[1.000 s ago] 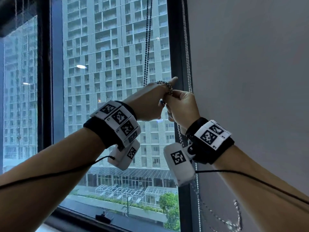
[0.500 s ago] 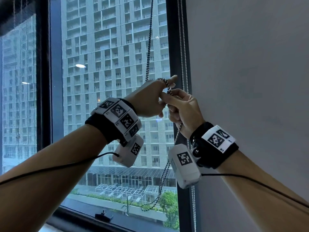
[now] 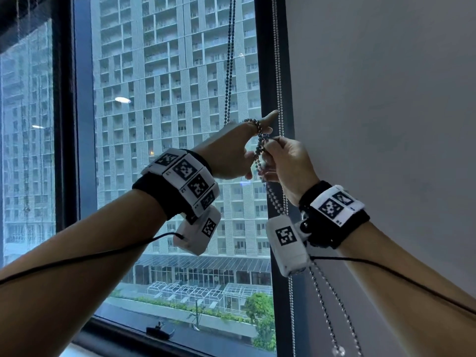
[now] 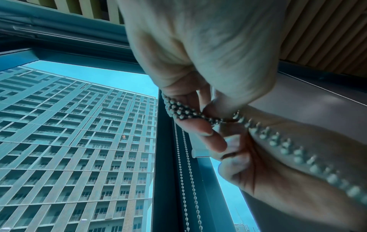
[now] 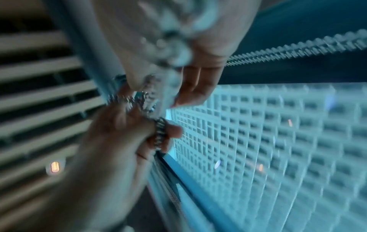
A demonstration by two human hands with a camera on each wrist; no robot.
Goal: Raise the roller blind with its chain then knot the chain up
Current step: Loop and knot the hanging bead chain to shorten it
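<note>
A dark bead chain hangs down in front of the bare window glass. It loops round the outstretched index finger of my left hand, and the other fingers are curled. The left wrist view shows several strands of the chain wound over that finger. My right hand pinches the chain just under the loop, right beside the left hand. The loose tail drops below my right wrist. In the right wrist view everything is blurred, though the chain shows as wraps round a left finger.
A second, silver bead chain runs down the dark window frame just behind my hands. To the right, a grey panel fills the view. A window latch sits on the sill below. A tower block stands outside.
My right hand has slid from the top of the loop to a pinch just below it. The loose tail swung left under my left wrist, then back to the right.
</note>
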